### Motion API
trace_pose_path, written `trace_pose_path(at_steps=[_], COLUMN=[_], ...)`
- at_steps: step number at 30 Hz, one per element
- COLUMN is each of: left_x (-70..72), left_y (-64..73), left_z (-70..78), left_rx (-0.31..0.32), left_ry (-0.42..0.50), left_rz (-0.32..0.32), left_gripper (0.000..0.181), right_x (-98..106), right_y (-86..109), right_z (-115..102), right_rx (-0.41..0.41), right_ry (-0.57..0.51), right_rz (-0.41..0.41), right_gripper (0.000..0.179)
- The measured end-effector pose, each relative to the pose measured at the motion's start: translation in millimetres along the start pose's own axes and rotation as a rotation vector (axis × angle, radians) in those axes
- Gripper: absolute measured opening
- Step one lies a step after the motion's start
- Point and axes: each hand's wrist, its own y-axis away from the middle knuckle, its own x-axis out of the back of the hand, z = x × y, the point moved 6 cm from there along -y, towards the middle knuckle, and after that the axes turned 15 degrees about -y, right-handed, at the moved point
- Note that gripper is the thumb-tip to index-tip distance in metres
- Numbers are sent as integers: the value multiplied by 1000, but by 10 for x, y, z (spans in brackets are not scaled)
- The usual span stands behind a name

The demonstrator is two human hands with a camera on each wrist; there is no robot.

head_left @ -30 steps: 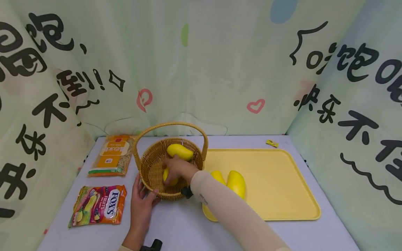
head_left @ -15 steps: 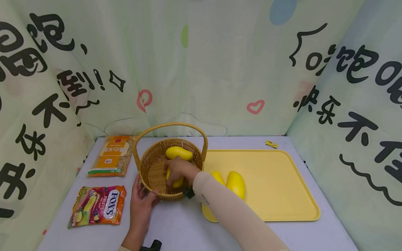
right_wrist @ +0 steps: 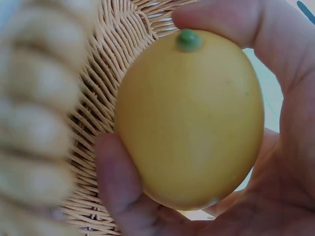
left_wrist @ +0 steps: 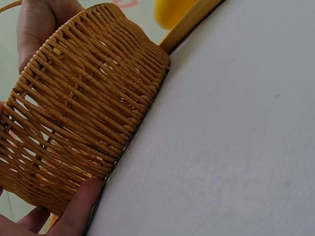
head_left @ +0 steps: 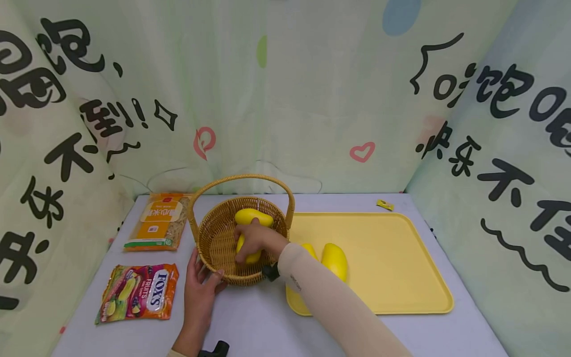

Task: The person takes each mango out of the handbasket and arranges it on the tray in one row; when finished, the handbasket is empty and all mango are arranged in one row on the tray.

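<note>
A wicker basket (head_left: 218,243) with a tall arched handle stands on the table. My left hand (head_left: 199,292) holds its near left side, thumb at the rim; in the left wrist view a fingertip (left_wrist: 83,201) lies low against the woven wall. Inside the basket, my right hand (head_left: 260,240) grips a yellow mango (head_left: 253,257). The right wrist view shows this mango (right_wrist: 192,118) with its green stem end, thumb and fingers curled round it. Another mango (head_left: 254,216) lies behind it at the basket's back. Two more, one mango (head_left: 334,260) partly behind my sleeve, lie on the yellow tray (head_left: 392,258).
Left of the basket lie an orange-labelled bag of grain (head_left: 158,220) and, nearer, a colourful FOX'S candy bag (head_left: 138,292). A small yellow wrapped piece (head_left: 385,205) sits behind the tray. Printed curtains (head_left: 285,99) enclose the table (head_left: 254,322) at the back and sides.
My right hand has shifted slightly right inside the basket, with the mango in its grip. The left hand and the basket have stayed nearly still.
</note>
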Motion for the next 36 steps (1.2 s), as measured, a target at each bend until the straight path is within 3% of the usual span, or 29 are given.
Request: trace_pose_path(at_steps=[7, 19, 25, 36], left_x=[5, 5, 2, -1], left_y=[17, 24, 23, 25], left_z=[17, 33, 53, 46], left_rx=[-8, 0, -4, 8], left_ry=[-6, -38, -41, -53], left_rz=[-2, 13, 15, 19], left_gripper=[94, 94, 94, 96], right_x=[33, 134, 150, 114], right_y=[23, 127, 189, 321], right_z=[-14, -40, -90, -52], right_rx=[60, 175, 260, 333], right_ry=[-13, -204, -179, -179], right_rz=[13, 17, 15, -23], right_gripper=[49, 56, 55, 66])
